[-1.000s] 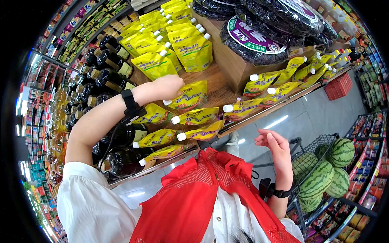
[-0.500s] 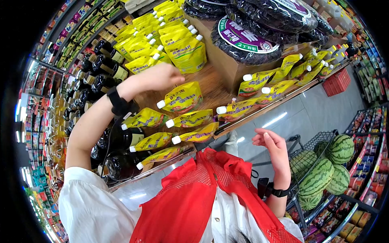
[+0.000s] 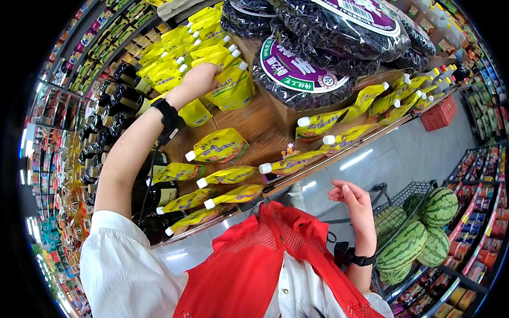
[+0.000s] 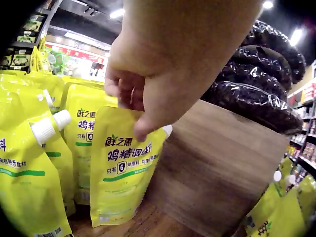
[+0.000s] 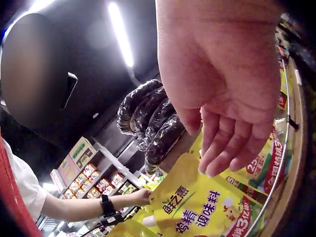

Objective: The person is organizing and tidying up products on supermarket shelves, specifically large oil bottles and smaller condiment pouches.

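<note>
My left hand (image 3: 200, 79) is at the front of the back group of yellow seasoning pouches. In the left wrist view its thumb lies on the front of one spouted seasoning pouch (image 4: 123, 180) and the fingers curl behind the top edge, pinching it. That pouch stands upright on the wooden display, its white cap at the upper right. Similar pouches (image 4: 29, 182) crowd close on its left. My right hand (image 3: 354, 204) hangs in front of the display, fingers loosely bent and holding nothing. A yellow pouch (image 5: 182, 197) shows beyond it in the right wrist view.
Dark round packs (image 3: 302, 74) are stacked on a wooden block (image 4: 217, 163) right of the pouches. Large dark bottles (image 3: 124, 100) stand on the left. Another yellow pouch (image 3: 220, 146) stands nearer the front. A cart (image 3: 395, 201) with watermelons (image 3: 408, 244) is at the right.
My left hand has moved from beside the nearer single pouch back to the rear group, and now pinches a pouch there. The right hand stays about where it was. The head view has shifted.
</note>
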`<state>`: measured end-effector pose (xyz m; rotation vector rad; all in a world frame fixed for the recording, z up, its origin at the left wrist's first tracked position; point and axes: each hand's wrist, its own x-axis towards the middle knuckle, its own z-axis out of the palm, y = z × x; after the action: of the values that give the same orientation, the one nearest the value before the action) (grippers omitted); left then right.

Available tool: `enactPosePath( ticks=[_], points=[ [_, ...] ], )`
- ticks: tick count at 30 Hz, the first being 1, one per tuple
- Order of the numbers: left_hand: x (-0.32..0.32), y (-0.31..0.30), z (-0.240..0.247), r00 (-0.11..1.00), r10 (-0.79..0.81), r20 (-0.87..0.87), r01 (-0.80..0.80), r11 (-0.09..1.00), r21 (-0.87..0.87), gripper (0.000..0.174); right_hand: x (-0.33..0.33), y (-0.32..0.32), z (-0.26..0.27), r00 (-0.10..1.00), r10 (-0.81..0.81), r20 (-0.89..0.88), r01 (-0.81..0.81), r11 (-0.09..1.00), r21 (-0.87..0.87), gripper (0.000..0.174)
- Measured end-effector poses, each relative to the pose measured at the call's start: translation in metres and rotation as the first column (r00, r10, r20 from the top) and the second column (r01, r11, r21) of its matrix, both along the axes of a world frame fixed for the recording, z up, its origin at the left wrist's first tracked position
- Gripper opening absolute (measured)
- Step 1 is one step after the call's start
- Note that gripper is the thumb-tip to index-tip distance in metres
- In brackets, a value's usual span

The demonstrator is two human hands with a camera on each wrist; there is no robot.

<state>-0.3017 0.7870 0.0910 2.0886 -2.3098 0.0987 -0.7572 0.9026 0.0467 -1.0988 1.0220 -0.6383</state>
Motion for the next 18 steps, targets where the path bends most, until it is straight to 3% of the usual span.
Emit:
enactPosePath(
  ticks=[2, 5, 7, 9, 10, 11, 13, 14, 15, 17, 18],
  points=[
    [0.002, 0.0, 0.002, 0.979, -0.129, 0.16, 0.126, 0.992, 0.034, 0.009, -0.004, -0.014, 0.0, 1.0, 0.021, 0.009, -0.02, 1.0, -0.011, 0.027],
    [-0.017, 0.01, 0.033, 0.924, -0.253, 0.287, 0.243, 0.967, 0.069, 0.006, -0.009, -0.036, 0.002, 0.999, 0.052, 0.006, -0.052, 0.998, -0.04, 0.027],
    [-0.018, 0.016, 0.043, 0.916, -0.291, 0.274, 0.268, 0.956, 0.12, 0.009, -0.011, -0.051, 0.0, 0.998, 0.066, 0.012, -0.066, 0.997, -0.033, 0.027],
    [-0.007, 0.023, 0.04, 0.86, -0.494, 0.128, 0.475, 0.867, 0.154, 0.01, -0.01, -0.065, 0.001, 0.996, 0.093, 0.018, -0.092, 0.995, -0.03, 0.027],
    [-0.005, 0.026, 0.036, 0.877, -0.48, 0.021, 0.468, 0.864, 0.184, 0.013, -0.009, -0.072, 0.002, 0.993, 0.121, 0.012, -0.12, 0.992, -0.044, 0.027],
    [-0.003, 0.029, 0.03, 0.884, -0.467, 0.021, 0.455, 0.871, 0.184, 0.013, -0.007, -0.078, 0.003, 0.989, 0.148, 0.005, -0.147, 0.988, -0.056, 0.028],
    [-0.011, 0.036, 0.023, 0.938, -0.309, -0.154, 0.335, 0.922, 0.195, 0.016, -0.005, -0.089, 0.005, 0.984, 0.18, 0.008, -0.179, 0.982, -0.059, 0.028],
    [-0.007, 0.035, 0.018, 0.929, -0.299, -0.219, 0.338, 0.925, 0.173, 0.026, -0.004, -0.094, 0.005, 0.98, 0.197, 0.013, -0.195, 0.979, -0.062, 0.028],
    [-0.017, 0.037, 0.02, 0.933, -0.286, -0.221, 0.326, 0.929, 0.174, 0.026, -0.004, -0.099, 0.005, 0.978, 0.21, 0.012, -0.209, 0.976, -0.06, 0.028],
    [-0.038, 0.042, 0.021, 0.879, -0.253, -0.404, 0.223, 0.967, -0.121, 0.035, -0.001, -0.108, 0.005, 0.969, 0.246, 0.021, -0.244, 0.967, -0.076, 0.028],
    [-0.038, 0.045, 0.019, 0.869, -0.087, -0.487, 0.118, 0.992, 0.034, 0.049, 0.0, -0.111, 0.004, 0.966, 0.258, 0.022, -0.255, 0.964, -0.074, 0.028]
  ],
)
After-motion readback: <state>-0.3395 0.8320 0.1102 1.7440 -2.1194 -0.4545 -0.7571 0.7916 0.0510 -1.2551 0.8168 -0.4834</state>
